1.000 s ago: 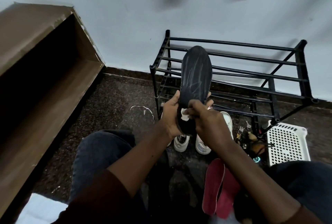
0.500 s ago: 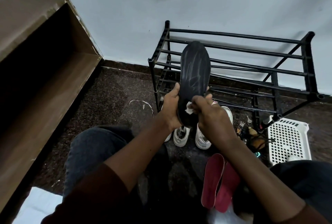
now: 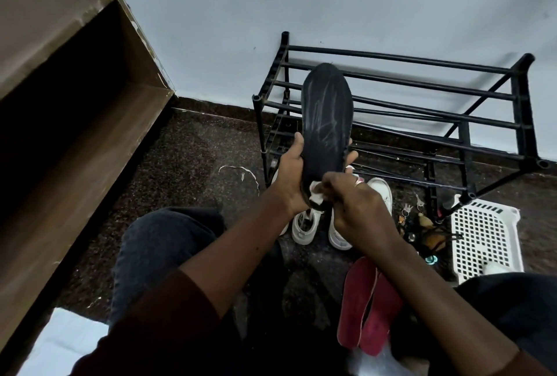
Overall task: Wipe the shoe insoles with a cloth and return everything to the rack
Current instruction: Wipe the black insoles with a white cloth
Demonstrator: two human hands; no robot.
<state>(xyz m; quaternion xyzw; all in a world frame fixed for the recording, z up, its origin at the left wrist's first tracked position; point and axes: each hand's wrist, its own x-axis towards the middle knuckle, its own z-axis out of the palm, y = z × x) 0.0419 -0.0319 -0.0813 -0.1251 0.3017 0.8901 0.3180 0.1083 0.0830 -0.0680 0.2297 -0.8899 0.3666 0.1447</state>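
Note:
A black insole (image 3: 327,117) stands upright in front of me, streaked with pale wipe marks. My left hand (image 3: 291,176) grips its lower half from the left, fingers wrapped behind it. My right hand (image 3: 355,203) pinches a small white cloth (image 3: 316,193) against the insole's heel end. Two red insoles (image 3: 366,303) lie side by side on the dark floor by my right knee. A pair of white shoes (image 3: 339,224) sits on the floor under my hands, partly hidden by them. The black metal shoe rack (image 3: 422,104) stands against the wall behind the insole.
A brown wooden cabinet (image 3: 69,122) fills the left side. A white perforated basket (image 3: 485,237) lies at the right of the rack, with keys and small dark items (image 3: 422,224) beside it. A white string (image 3: 241,172) lies on the floor. My knees frame the lower view.
My right hand with the cloth slid slightly down toward the insole's heel. My left hand keeps the same hold. The view shifted a little.

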